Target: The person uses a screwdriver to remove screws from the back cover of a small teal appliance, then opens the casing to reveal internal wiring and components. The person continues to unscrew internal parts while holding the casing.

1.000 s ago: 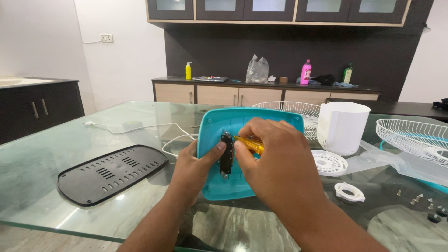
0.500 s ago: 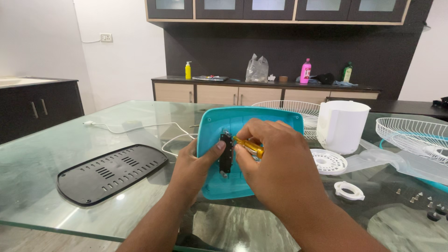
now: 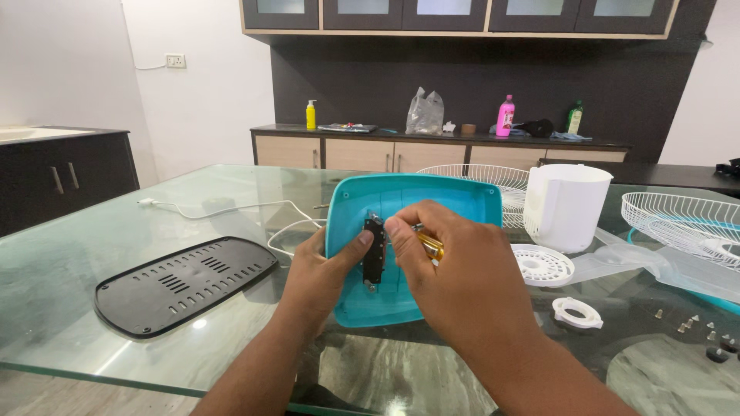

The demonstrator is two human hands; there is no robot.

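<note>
We work at a glass table [image 3: 116, 231] in a room with dark cabinets. Propped on it in front of us stands a turquoise plastic housing [image 3: 432, 202]; a black vented panel [image 3: 185, 283] lies well to its left, a white tub [image 3: 566, 204] to its right. Our left hand [image 3: 320, 277] grips the housing's left edge, thumb pressing a small black part [image 3: 374, 253] against it. Our right hand [image 3: 451, 273] is closed around a yellow-handled screwdriver [image 3: 429, 245] beside that part.

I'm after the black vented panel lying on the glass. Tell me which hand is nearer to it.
Left. The left hand grips the teal housing just right of the black vented panel. The right hand, holding a yellow-handled tool, is farther right, beyond the housing's middle.
</note>
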